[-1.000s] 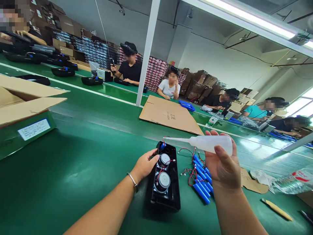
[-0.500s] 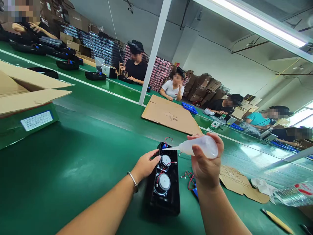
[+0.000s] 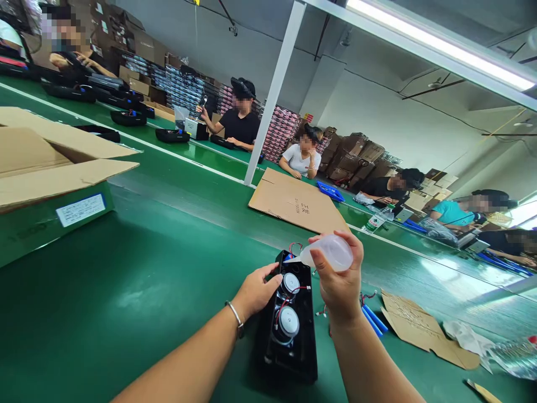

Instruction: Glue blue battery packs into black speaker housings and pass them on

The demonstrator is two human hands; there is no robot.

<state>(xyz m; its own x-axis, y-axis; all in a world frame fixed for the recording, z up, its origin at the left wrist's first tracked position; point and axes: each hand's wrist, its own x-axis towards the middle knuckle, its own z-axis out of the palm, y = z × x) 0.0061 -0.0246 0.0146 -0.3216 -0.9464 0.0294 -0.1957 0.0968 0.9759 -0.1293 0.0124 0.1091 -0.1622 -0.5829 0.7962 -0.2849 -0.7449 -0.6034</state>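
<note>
A black speaker housing [image 3: 293,347] lies open on the green table [image 3: 146,291], with two round speaker drivers [image 3: 289,322] and red wires inside. My left hand [image 3: 257,292] rests on its left edge, fingers curled against it. My right hand [image 3: 338,280] is closed round a translucent squeeze bottle [image 3: 329,254] whose thin nozzle points down-left into the far end of the housing. Blue cylindrical battery cells [image 3: 373,319] with red leads lie just right of the housing, mostly hidden behind my right wrist.
An open cardboard box [image 3: 50,168] stands at the left. A flat cardboard sheet [image 3: 296,204] lies beyond the housing, a torn piece [image 3: 419,330] to the right. A white post [image 3: 274,92] rises mid-table. Several seated people work along the far side.
My right hand has carried the bottle leftward and lowered its nozzle to the housing's far end. My left hand has stayed on the housing. The battery cells are now largely covered by my right arm.
</note>
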